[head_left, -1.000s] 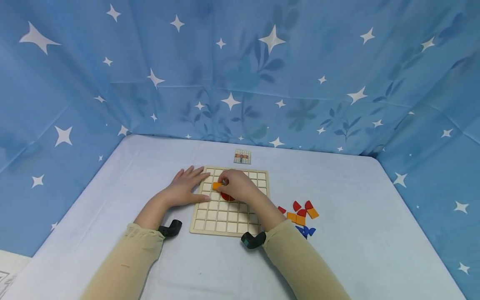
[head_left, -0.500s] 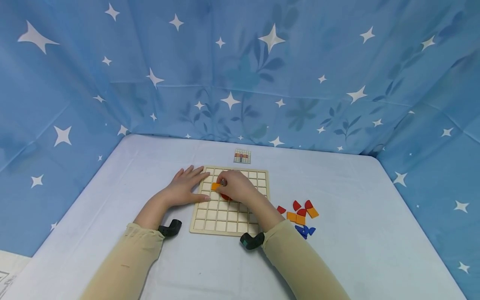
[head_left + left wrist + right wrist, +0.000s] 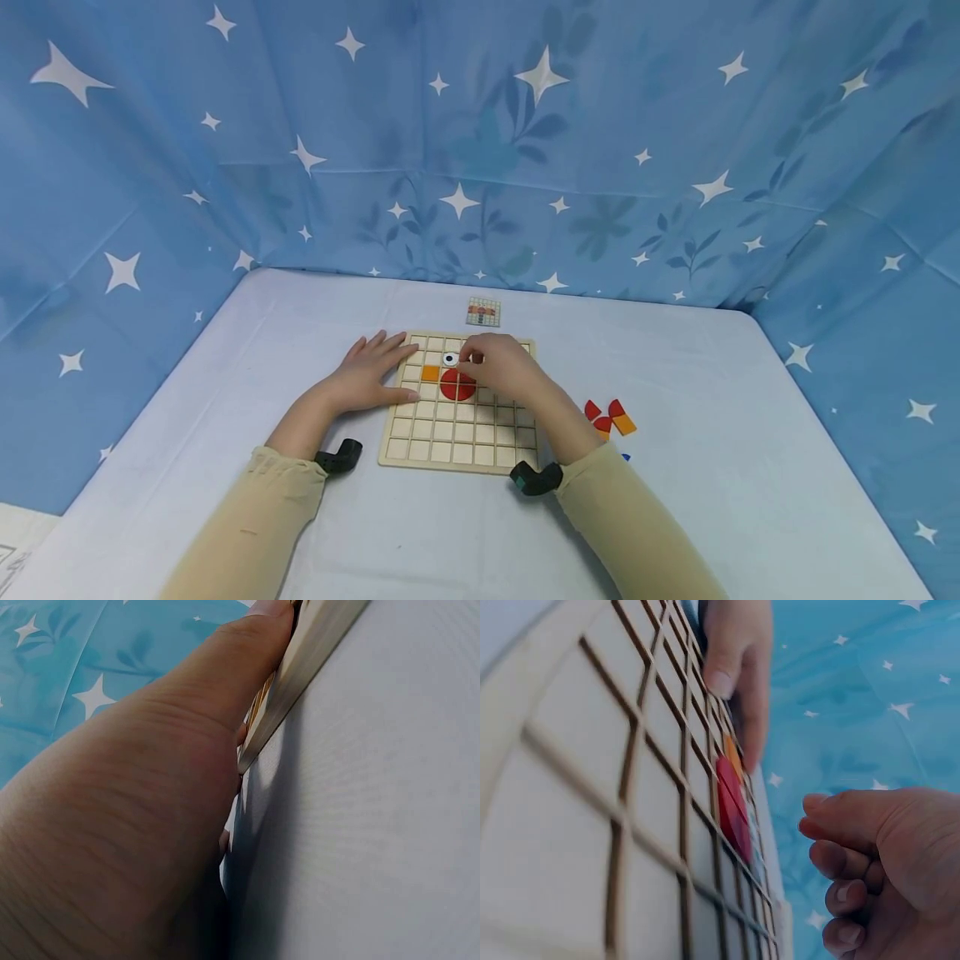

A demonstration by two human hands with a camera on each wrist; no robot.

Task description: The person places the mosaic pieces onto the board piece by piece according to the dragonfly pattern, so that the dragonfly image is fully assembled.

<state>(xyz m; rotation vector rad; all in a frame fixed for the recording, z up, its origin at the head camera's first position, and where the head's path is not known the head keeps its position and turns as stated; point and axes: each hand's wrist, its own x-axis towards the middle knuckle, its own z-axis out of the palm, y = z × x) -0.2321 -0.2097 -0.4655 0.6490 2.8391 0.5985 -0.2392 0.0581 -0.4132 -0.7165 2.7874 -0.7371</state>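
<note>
The left hand lies with fingers spread on the left edge of a wooden grid board, its thumb reaching over the squares. Over the board's upper right part is the right hand, fingers curled and thumb close to the index fingertip; nothing shows between them in the right wrist view. An orange square tile sits in the grid. Beside it are red pieces forming a round shape, partly beneath the right hand in the head view. Just above them sits a white eye tile.
Right of the board lie loose red quarter pieces and orange squares; the right forearm hides part of this group, with a blue piece peeking out. A small pattern card lies behind the board. A blue star curtain surrounds the white table.
The right hand has drawn away from the orange tile to the right, uncovering the eye tile and the red shape. Its forearm now covers more loose pieces. The left hand stays put.
</note>
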